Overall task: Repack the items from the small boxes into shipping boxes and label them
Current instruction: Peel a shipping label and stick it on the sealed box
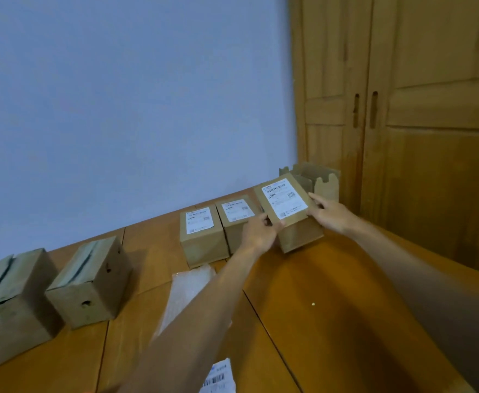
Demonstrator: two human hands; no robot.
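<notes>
Both hands hold a brown shipping box (300, 232) at the far right of the wooden worktop (331, 307), close to the back edge. The left hand (259, 232) grips its near left corner, with the fingers curled round the edge and the thumb on top. The right hand (330, 212) clasps the right side, its fingers wrapped over the upper edge. The box is tilted, with its top turned toward the camera, and a white shipping label (285, 198) (barcode and small print, too blurred to read) covers most of that top. I cannot tell whether its base touches the worktop.

Just to its left stands a second labelled box (232, 236), partly hidden by the left hand, and touching that one is a third labelled box (204, 245). Both are upright and closed. Behind the held box sits an open cardboard box (322, 180) with its flaps up, next to the wooden doors (431, 109).

Well apart, at the left, stand two small boxes sealed with tape: one (90, 290) nearer the middle and another (14, 307) at the frame's edge. A sheet of bubble wrap (188, 287) lies on the worktop under the left forearm, and a loose label sheet (218, 377) shows at the bottom edge.
</notes>
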